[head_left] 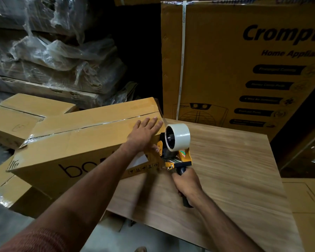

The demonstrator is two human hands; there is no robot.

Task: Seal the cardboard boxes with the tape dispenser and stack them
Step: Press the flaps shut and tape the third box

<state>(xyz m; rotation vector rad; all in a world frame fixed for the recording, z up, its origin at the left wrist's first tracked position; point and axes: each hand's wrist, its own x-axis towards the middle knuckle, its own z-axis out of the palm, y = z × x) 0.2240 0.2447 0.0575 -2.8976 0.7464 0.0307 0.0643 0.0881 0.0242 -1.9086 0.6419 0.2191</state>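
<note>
A: Nearest item, please.

B: Right hand [186,184], its grip curling tight round the black handle of the yellow-and-black metal tape dispenser [175,151], which is carrying a white tape roll [178,137] and standing against the box's right end.

A: And the other hand?

B: Left hand [144,132], fingers lying straight and flat, holding nothing, pressing on the top of the long brown cardboard box [80,140] near its right edge.

A: Where is that box sitting?

B: It is lying tilted, its right end resting on the wood-grain counter [225,170], its left end over other brown cartons [13,120]. Clear tape is running along its top seam.

A: Beyond that?

B: A tall yellow printed carton [244,60] is standing behind the counter; plastic-wrapped flat packs [49,57] are lying stacked far left.
</note>
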